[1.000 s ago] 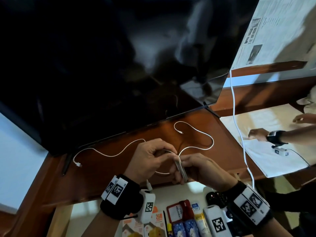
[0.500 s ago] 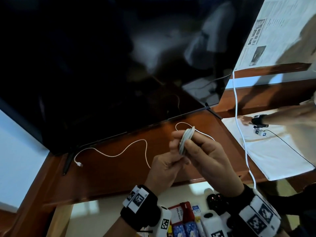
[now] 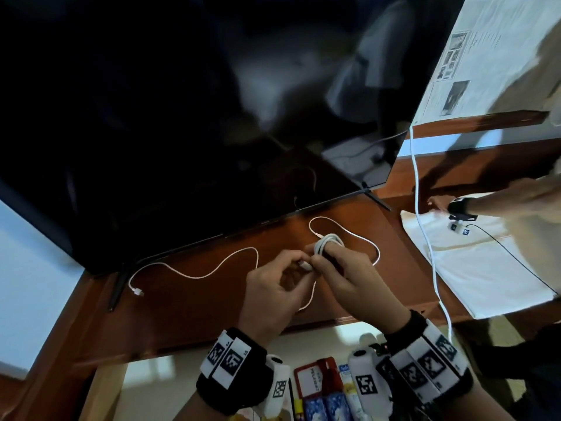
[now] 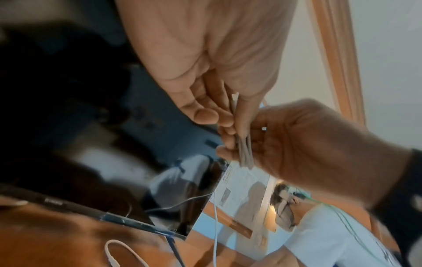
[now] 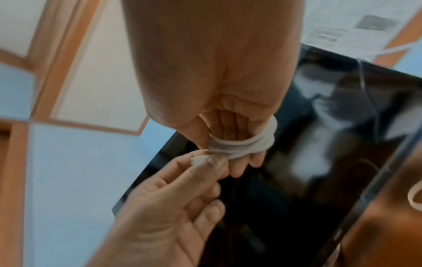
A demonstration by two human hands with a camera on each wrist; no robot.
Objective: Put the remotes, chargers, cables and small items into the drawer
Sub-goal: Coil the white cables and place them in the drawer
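Observation:
A white cable (image 3: 326, 242) is wound in a coil round the fingers of my right hand (image 3: 332, 256), held above the wooden top. My left hand (image 3: 304, 264) pinches the coil's loose plug end beside those fingers. In the right wrist view the coil (image 5: 247, 143) circles the fingers and the plug (image 5: 198, 160) sits between my left thumb and forefinger. The left wrist view shows the same coil (image 4: 245, 153) edge-on. A second white cable (image 3: 194, 276) lies loose on the wood. The open drawer (image 3: 182, 375) is below my wrists.
A big black TV (image 3: 212, 117) stands on the wooden cabinet top (image 3: 182, 314). Small packets and a red case (image 3: 315, 379) lie in the drawer. At the right, another person's hand (image 3: 437, 206) reaches over a white cloth (image 3: 485, 278), and a white cord (image 3: 425, 238) hangs there.
My right hand has come down slightly with the coil. My left hand has moved up to it and taken the loose plug end between thumb and forefinger.

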